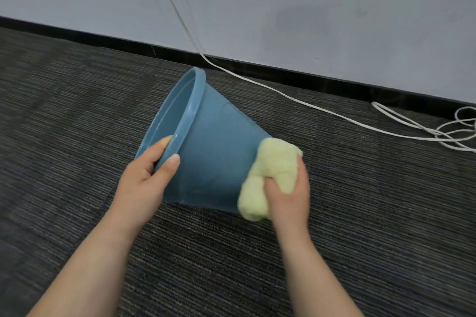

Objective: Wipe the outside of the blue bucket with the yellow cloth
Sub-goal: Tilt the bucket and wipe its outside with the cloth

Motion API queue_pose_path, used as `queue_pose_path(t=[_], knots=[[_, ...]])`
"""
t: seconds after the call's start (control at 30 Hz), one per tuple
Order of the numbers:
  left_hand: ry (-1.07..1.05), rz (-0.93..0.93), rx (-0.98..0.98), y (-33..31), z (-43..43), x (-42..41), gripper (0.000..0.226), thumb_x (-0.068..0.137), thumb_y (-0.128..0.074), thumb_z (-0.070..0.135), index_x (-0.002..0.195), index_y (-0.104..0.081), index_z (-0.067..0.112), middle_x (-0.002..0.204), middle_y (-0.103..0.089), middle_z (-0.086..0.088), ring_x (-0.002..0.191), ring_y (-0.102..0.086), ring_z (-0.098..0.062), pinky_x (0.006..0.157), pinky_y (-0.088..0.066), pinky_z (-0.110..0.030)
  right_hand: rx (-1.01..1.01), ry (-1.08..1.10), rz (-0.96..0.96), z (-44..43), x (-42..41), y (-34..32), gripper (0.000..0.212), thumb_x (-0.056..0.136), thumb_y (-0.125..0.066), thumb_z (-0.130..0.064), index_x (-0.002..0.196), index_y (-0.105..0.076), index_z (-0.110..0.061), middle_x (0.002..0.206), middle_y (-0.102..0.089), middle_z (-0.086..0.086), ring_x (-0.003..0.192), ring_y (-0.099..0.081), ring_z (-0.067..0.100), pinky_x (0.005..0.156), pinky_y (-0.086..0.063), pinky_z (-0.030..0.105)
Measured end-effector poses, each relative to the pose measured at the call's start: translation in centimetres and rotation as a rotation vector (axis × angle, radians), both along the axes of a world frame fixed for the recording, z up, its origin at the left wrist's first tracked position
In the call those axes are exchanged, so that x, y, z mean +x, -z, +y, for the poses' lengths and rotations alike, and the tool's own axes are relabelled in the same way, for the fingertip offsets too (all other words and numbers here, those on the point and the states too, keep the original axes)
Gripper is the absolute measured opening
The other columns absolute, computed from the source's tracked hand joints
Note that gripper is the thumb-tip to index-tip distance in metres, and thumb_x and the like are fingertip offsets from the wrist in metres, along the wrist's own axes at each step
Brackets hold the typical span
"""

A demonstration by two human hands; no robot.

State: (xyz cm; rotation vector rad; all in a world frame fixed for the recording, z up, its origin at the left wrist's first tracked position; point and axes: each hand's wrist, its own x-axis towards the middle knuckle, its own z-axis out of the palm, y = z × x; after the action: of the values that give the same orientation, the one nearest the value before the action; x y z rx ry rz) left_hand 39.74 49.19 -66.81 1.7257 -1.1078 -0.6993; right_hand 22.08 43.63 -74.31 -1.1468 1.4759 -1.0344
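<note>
We were mid-wipe: our left hand [146, 175] gripped the rim of the blue bucket [206, 152], tipped sideways on the carpet [77, 100] near the wall, while our right hand [288, 188] pressed the bunched yellow cloth [270, 175] against its base end, so we judged turning it came next.

Grey carpet [77, 110] (striped), pale wall [283, 8]

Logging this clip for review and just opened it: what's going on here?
A person is cleaning a blue bucket tipped on its side over the carpet. The left hand grips its rim, thumb outside and fingers inside. The right hand presses a bunched yellow cloth against the outer wall near the base. A white cable lies behind.
</note>
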Motion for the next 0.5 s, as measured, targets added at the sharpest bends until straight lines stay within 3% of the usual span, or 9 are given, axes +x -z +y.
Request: queue_pose_path(t=[0.07, 0.17, 0.27, 0.37, 0.43, 0.5], knots=[[0.007, -0.027, 0.037, -0.5, 0.4, 0.4, 0.041, 0.084, -0.053, 0.009, 0.086, -0.055, 0.05, 0.095, -0.06, 0.026, 0.081, -0.054, 0.02, 0.072, -0.042, -0.01, 0.066, 0.045, -0.061, -0.7, -1.6, 0.9, 0.066, 0.072, -0.06, -0.004, 0.13, -0.037, -0.026, 0.122, -0.048, 0.001, 0.112, -0.047, 0.018, 0.091, -0.035, 0.025], [0.012, -0.118, 0.11, -1.2, 0.0, 0.1, 0.028, 0.076, -0.062, 0.013, 0.08, -0.055, 0.04, 0.081, -0.063, 0.022, 0.077, -0.057, 0.01, 0.065, -0.037, -0.019, 0.066, -0.045, -0.038, -0.5, -1.6, 1.3, 0.068, 0.072, -0.059, -0.005, 0.131, -0.035, -0.029, 0.121, -0.046, 0.0, 0.106, -0.046, 0.014, 0.088, -0.036, 0.028], [-0.089, -0.145, 0.182, -2.0, -1.2, -0.5, 0.029, 0.075, -0.059, 0.04, 0.1, -0.044, 0.035, 0.088, -0.056, 0.018, 0.085, -0.056, -0.009, 0.063, -0.036, -0.021, 0.055, -0.108, -0.009, 0.1, -1.4, 1.3, 0.071, 0.072, -0.06, -0.007, 0.132, -0.032, -0.031, 0.117, -0.041, -0.004, 0.097, -0.043, 0.008, 0.082, -0.034, 0.025], [-0.129, -0.253, 0.225, -2.5, -2.7, -0.6, 0.046, 0.082, -0.041, 0.052, 0.124, -0.039, 0.034, 0.105, -0.055, 0.006, 0.1, -0.05, -0.018, 0.081, -0.036, -0.032, 0.059, -0.155, 0.004, 0.4, -1.9, 1.3, 0.07, 0.073, -0.06, -0.009, 0.132, -0.031, -0.032, 0.118, -0.038, -0.007, 0.094, -0.041, 0.006, 0.079, -0.033, 0.024], [-0.117, -0.34, 0.188, -2.6, -3.5, -0.9, 0.035, 0.087, -0.04, 0.044, 0.115, -0.049, 0.026, 0.098, -0.058, 0.006, 0.098, -0.054, -0.021, 0.078, -0.037, -0.031, 0.064, -0.166, 0.005, 0.5, -2.3, 1.2, 0.07, 0.073, -0.06, -0.009, 0.132, -0.031, -0.032, 0.117, -0.038, -0.006, 0.093, -0.04, 0.006, 0.08, -0.033, 0.024], [-0.109, -0.361, 0.126, -2.6, -3.6, -1.4, 0.017, 0.088, -0.043, 0.031, 0.096, -0.057, 0.025, 0.078, -0.055, 0.014, 0.079, -0.053, -0.013, 0.064, -0.036, -0.015, 0.071, -0.152, -0.001, 0.5, -2.6, 0.8, 0.069, 0.073, -0.06, -0.007, 0.132, -0.032, -0.03, 0.12, -0.042, -0.002, 0.096, -0.042, 0.009, 0.082, -0.034, 0.026]])
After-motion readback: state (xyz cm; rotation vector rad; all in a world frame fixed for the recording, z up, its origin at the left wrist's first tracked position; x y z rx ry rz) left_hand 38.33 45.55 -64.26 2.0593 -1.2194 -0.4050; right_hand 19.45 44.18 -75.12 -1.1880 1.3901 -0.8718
